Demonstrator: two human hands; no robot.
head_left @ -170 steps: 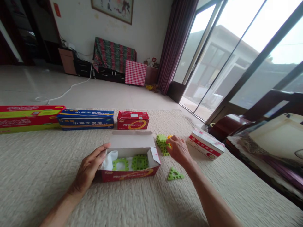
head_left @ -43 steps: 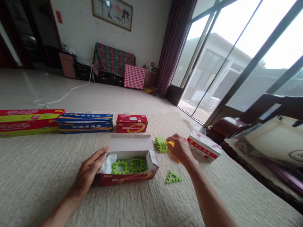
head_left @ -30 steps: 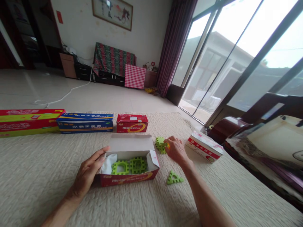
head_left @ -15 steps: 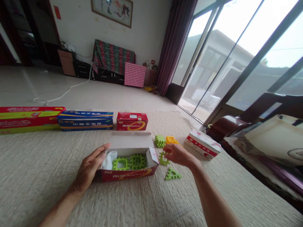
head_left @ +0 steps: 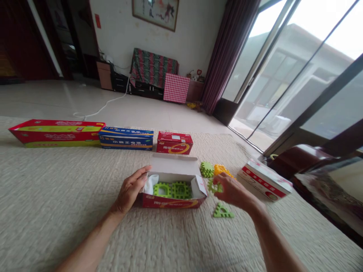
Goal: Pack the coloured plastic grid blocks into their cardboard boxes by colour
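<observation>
My left hand (head_left: pixel 131 190) grips the left end of an open red cardboard box (head_left: pixel 172 204), thumb at the rim. Inside the box lie green toothed interlocking blocks (head_left: pixel 162 190) with cut-out centres, beside crumpled white wrapping (head_left: pixel 151 185). To the right of the box, my right hand (head_left: pixel 232 190) has its fingers closed at the edge of a green interlocking block (head_left: pixel 213 186), partly covered by the fingers. Nearer to me lies a green triangular block (head_left: pixel 223 211). Behind the hand sit a stack of green blocks (head_left: pixel 207 169) and orange blocks (head_left: pixel 222 170).
Behind the open box stand a long red and yellow box (head_left: pixel 65 134), a blue box (head_left: pixel 126 139) and a closed red box (head_left: pixel 174 142). A white and red box (head_left: pixel 265 179) lies at the right, near dark wooden furniture (head_left: pixel 300 160). A beige quilted mat (head_left: pixel 85 189) lies beneath.
The view has swung left, so everything appears farther right. My right fingers have closed on the green block, which appears slightly raised. My left hand stays on the box.
</observation>
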